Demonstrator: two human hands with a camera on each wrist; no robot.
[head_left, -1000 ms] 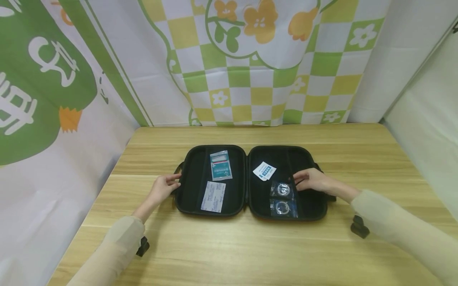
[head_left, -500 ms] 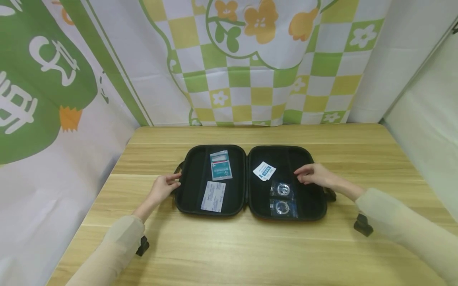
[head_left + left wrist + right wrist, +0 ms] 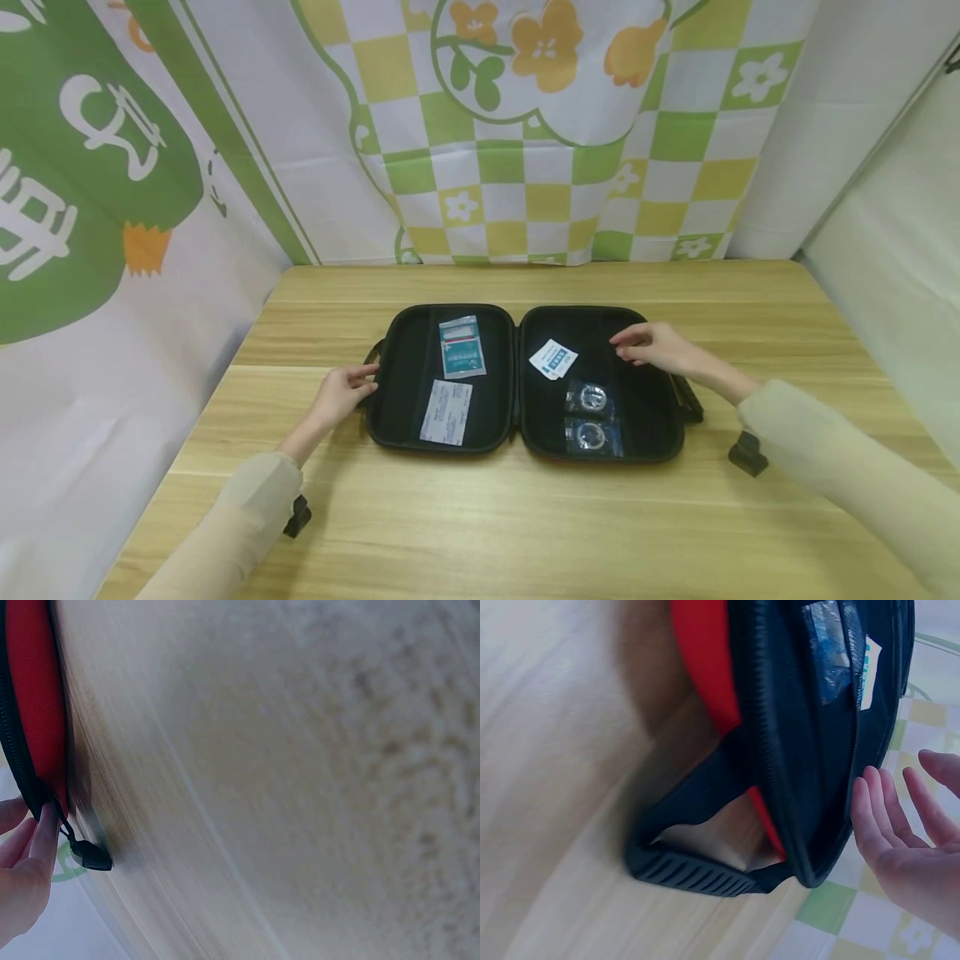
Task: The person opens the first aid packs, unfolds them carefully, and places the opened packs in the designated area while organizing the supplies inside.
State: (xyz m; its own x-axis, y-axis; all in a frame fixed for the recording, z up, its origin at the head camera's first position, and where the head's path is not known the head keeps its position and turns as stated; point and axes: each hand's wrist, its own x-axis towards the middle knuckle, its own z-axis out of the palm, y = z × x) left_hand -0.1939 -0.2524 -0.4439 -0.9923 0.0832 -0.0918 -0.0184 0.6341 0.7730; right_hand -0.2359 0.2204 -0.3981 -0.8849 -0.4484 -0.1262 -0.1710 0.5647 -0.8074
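A black zippered case (image 3: 518,375) lies spread open on the table, its outer shell red in both wrist views. At the left half's outer edge, my left hand (image 3: 347,396) pinches the rim close to a zipper pull (image 3: 91,856). Above the outer part of the right half hovers my right hand (image 3: 660,347), fingers apart and holding nothing. Small white-and-blue packets (image 3: 553,359) and two clear packets with rings (image 3: 592,400) sit in the right half. The left half holds a teal packet (image 3: 462,347) and a white printed packet (image 3: 447,412).
The wooden table (image 3: 495,525) extends around the case. A black ridged carry handle (image 3: 697,871) sticks out from the case's right side. Behind the table hangs a patterned curtain (image 3: 525,183), with white fabric on both sides.
My right hand has lifted from beside the ring packets and moved toward the far side of the right half. The left hand stays on the rim.
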